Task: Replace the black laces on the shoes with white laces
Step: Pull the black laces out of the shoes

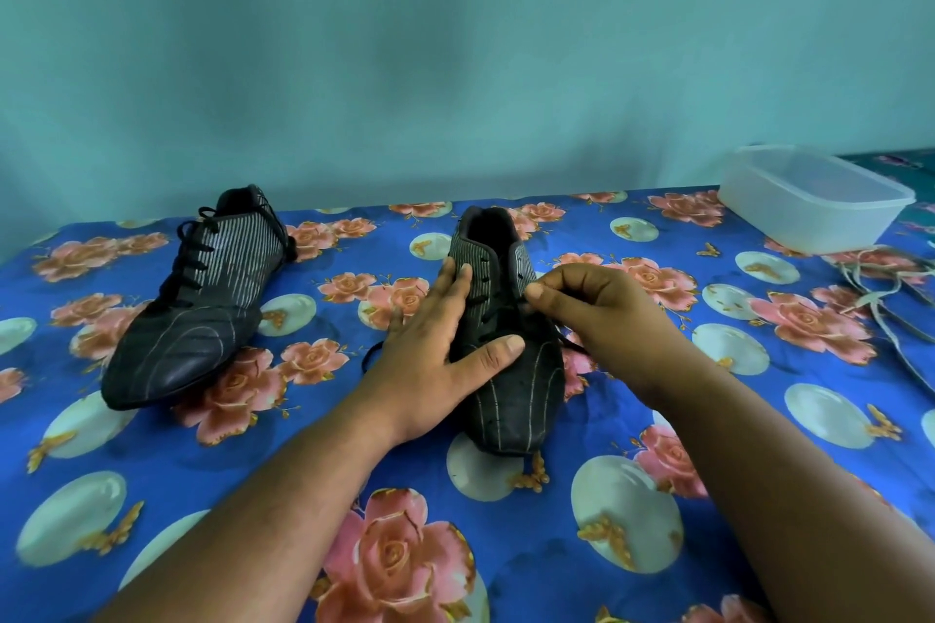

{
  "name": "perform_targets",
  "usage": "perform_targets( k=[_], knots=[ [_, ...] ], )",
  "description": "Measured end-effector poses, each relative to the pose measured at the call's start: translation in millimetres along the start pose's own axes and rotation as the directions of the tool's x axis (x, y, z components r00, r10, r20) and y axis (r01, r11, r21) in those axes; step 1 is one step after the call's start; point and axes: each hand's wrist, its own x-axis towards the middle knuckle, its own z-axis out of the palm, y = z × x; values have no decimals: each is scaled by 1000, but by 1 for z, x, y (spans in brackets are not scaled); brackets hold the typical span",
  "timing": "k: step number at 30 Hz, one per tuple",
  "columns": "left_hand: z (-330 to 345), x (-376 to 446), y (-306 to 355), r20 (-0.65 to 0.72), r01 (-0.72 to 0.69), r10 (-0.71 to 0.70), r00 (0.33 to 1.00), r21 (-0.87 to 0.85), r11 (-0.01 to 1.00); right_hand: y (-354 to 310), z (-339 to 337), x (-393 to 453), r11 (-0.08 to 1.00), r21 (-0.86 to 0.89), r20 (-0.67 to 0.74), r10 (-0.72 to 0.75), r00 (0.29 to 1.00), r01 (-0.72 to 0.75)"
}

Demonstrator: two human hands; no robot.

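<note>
dark striped shoe (pixel 511 369) (half unlaced), black lace (pixel 372 355)

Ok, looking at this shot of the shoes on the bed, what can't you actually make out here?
- Head view: how far the black lace of the near shoe is undone; the left hand and right hand cover the middle eyelets.
- How many white laces there are; the right edge cuts them off.
- What is inside the plastic box; its walls are cloudy.
- The soles of both shoes, including the far shoe; they face down.
</note>
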Motion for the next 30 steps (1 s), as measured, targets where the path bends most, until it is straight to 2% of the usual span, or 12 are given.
perform_targets(
  k=[4,5,6,9,11,15,17,22,24,26,30],
  knots=[
    [0,1,-1,0,-5,5,1000,10,1000,-8,0,0,942,326,-21,93,995,-81],
    [1,2,-2,-2,-7,7,1000,10,1000,-8,-2,1,934,349,-36,92,995,-73],
    [1,2,-2,-2,-7,7,1000,10,1000,-7,-3,1,948,312,-43,76,996,-59],
    [1,2,-2,-2,-1,1,1000,-5,1000,-4,0,-1,999,25,-40,21,999,-21],
    [1,1,-3,4,0,0,1000,-8,1000,-2,2,1,998,-56,-45,7,999,-9],
    [1,1,-2,10,6,-6,1000,-12,1000,-1,0,1,995,-95,-66,2,998,-8],
    [1,1,-2,11,8,-8,1000,-9,1000,-1,-1,1,999,-47,-109,6,994,-11],
    [0,1,-2,17,4,-4,1000,0,1000,5,-11,10,994,70,-387,105,916,-85],
    [1,1,-3,15,2,-2,1000,-5,1000,10,-15,12,992,-62,-426,70,902,-107],
    [1,1,-3,11,-1,1,1000,-7,1000,13,-15,11,967,-242,-385,-22,923,-78],
    [1,1,-3,9,-4,4,1000,6,1000,14,-7,7,908,-403,-174,-198,965,114]
  ],
)
